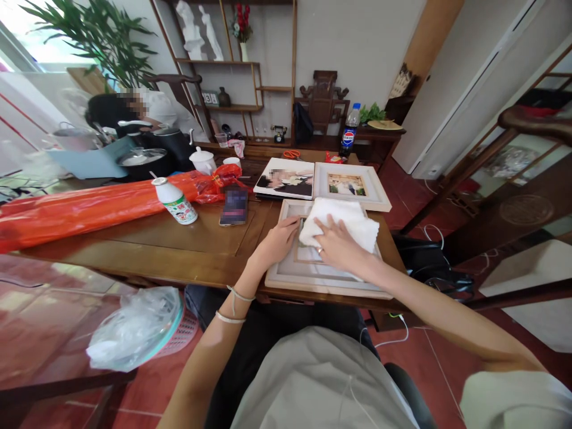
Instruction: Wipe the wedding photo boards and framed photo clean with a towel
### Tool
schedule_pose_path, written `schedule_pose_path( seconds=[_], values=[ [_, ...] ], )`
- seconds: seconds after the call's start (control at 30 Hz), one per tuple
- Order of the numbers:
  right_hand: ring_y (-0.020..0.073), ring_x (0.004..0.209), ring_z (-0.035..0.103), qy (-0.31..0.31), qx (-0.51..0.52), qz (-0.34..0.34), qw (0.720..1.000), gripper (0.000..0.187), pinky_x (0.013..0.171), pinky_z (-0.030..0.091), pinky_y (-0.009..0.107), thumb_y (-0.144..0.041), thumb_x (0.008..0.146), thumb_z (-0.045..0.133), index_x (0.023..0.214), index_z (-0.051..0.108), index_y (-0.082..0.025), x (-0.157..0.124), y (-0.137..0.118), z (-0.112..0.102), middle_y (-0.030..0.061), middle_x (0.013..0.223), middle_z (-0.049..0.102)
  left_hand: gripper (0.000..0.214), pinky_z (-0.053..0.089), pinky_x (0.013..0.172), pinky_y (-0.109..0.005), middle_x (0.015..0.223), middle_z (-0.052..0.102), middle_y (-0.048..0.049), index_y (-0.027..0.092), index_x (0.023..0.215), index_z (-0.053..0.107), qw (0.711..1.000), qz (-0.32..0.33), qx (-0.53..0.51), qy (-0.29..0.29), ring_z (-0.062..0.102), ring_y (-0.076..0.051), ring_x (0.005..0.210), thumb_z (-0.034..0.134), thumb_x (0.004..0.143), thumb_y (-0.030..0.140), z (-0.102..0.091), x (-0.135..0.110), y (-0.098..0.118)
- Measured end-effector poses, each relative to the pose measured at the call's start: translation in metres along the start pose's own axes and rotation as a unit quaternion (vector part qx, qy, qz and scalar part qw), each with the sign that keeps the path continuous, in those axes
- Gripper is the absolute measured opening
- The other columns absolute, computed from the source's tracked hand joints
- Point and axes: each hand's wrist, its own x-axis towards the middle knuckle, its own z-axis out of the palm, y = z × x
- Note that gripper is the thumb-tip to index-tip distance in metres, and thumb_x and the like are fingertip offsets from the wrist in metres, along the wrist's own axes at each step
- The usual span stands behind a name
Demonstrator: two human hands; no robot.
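A white picture frame [328, 286] with a wooden edge lies flat at the table's front, in front of my body. My right hand [337, 241] is bent over a folded white cloth [357, 220] and holds it down against the frame's middle. The cloth hides much of the inner picture area. My left hand [279, 241] lies on the frame's left side with its fingers stretched out, their tips near the inner border and the cloth. Just behind are a second white frame [382, 196] with a small photo and a photo album [283, 173].
Left on the table [214, 256] are a phone [234, 205], a white bottle [174, 201] and a long red-wrapped bundle [98, 199]. A cola bottle [350, 131] and orange scissors [292, 154] stand farther back. A bagged basket [179, 330] sits on the floor. Another person [163, 110] is at far left.
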Motion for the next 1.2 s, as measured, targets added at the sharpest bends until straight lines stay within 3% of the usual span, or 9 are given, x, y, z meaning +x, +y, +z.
schedule_pose_path(
  seconds=[0.13, 0.23, 0.33, 0.47, 0.57, 0.73, 0.9, 1.0, 1.2],
  values=[
    [0.0473, 0.132, 0.039, -0.042, 0.027, -0.092, 0.995, 0.031, 0.098, 0.039, 0.064, -0.021, 0.083, 0.051, 0.105, 0.072, -0.013, -0.046, -0.046, -0.017, 0.0199, 0.147, 0.044, 0.037, 0.042, 0.11, -0.041, 0.139, 0.054, -0.0134, 0.014, 0.125, 0.058, 1.0, -0.001, -0.005, -0.002, 0.05, -0.023, 0.131, 0.035, 0.097, 0.018, -0.001, 0.0, 0.001],
    [0.0483, 0.135, 0.034, -0.062, 0.044, -0.123, 0.989, 0.036, 0.102, 0.036, 0.066, -0.027, 0.084, 0.051, 0.111, 0.071, -0.015, -0.069, -0.071, -0.024, 0.0201, 0.15, 0.039, 0.037, 0.042, 0.11, -0.042, 0.141, 0.052, -0.0133, 0.013, 0.126, 0.058, 1.0, -0.01, -0.014, -0.008, 0.049, -0.023, 0.132, 0.034, 0.098, 0.019, 0.0, -0.001, 0.0],
    [0.0488, 0.137, 0.029, -0.045, 0.044, -0.111, 0.992, 0.039, 0.104, 0.033, 0.068, -0.03, 0.086, 0.049, 0.116, 0.07, -0.016, -0.067, -0.083, -0.02, 0.02, 0.152, 0.036, 0.037, 0.042, 0.11, -0.042, 0.142, 0.052, -0.0122, 0.014, 0.126, 0.058, 1.0, -0.011, -0.025, -0.011, 0.049, -0.023, 0.131, 0.035, 0.097, 0.017, -0.001, 0.0, -0.002],
    [0.051, 0.134, 0.032, 0.026, 0.059, -0.091, 0.994, 0.038, 0.102, 0.031, 0.07, -0.028, 0.087, 0.048, 0.115, 0.07, -0.012, -0.047, -0.091, -0.009, 0.0248, 0.147, 0.041, 0.04, 0.042, 0.11, -0.041, 0.14, 0.053, -0.0135, 0.013, 0.127, 0.058, 0.999, -0.016, -0.031, -0.015, 0.052, -0.023, 0.129, 0.037, 0.094, 0.011, -0.003, 0.002, -0.005],
    [0.0484, 0.135, 0.034, 0.038, 0.063, -0.069, 0.995, 0.037, 0.105, 0.029, 0.067, -0.024, 0.086, 0.05, 0.115, 0.07, -0.013, -0.042, -0.093, -0.003, 0.0245, 0.146, 0.043, 0.04, 0.042, 0.11, -0.042, 0.14, 0.054, -0.0127, 0.014, 0.128, 0.058, 0.999, -0.009, -0.035, -0.011, 0.053, -0.022, 0.128, 0.036, 0.094, 0.011, -0.004, 0.003, -0.004],
    [0.0432, 0.136, 0.035, 0.023, 0.04, -0.047, 0.998, 0.035, 0.107, 0.032, 0.062, -0.022, 0.083, 0.055, 0.113, 0.07, -0.015, -0.063, -0.077, -0.001, 0.0216, 0.147, 0.042, 0.037, 0.041, 0.111, -0.04, 0.139, 0.054, -0.013, 0.013, 0.125, 0.059, 1.0, -0.005, -0.015, 0.0, 0.051, -0.022, 0.129, 0.036, 0.097, 0.017, -0.003, 0.001, 0.0],
    [0.0408, 0.135, 0.039, 0.028, 0.0, -0.002, 1.0, 0.034, 0.106, 0.036, 0.058, -0.017, 0.078, 0.055, 0.107, 0.071, -0.011, -0.099, -0.043, -0.003, 0.0237, 0.144, 0.045, 0.038, 0.04, 0.111, -0.041, 0.141, 0.052, -0.0131, 0.012, 0.126, 0.059, 1.0, -0.009, -0.006, -0.006, 0.049, -0.024, 0.131, 0.035, 0.097, 0.019, -0.002, 0.0, 0.001],
    [0.0374, 0.134, 0.043, 0.052, -0.015, 0.028, 0.998, 0.032, 0.107, 0.037, 0.055, -0.013, 0.074, 0.054, 0.099, 0.073, -0.014, -0.113, -0.022, -0.002, 0.0204, 0.142, 0.049, 0.039, 0.04, 0.111, -0.042, 0.142, 0.052, -0.0122, 0.014, 0.128, 0.058, 1.0, -0.014, -0.004, -0.007, 0.049, -0.024, 0.131, 0.035, 0.097, 0.02, -0.002, 0.0, 0.0],
    [0.0298, 0.137, 0.039, 0.094, 0.001, 0.069, 0.993, 0.028, 0.112, 0.033, 0.047, -0.014, 0.081, 0.049, 0.096, 0.072, -0.013, -0.098, 0.017, 0.007, 0.0178, 0.141, 0.051, 0.039, 0.04, 0.112, -0.041, 0.142, 0.052, -0.011, 0.015, 0.129, 0.057, 1.0, -0.001, -0.003, -0.004, 0.049, -0.023, 0.132, 0.034, 0.098, 0.02, -0.001, 0.0, -0.003]
  ],
)
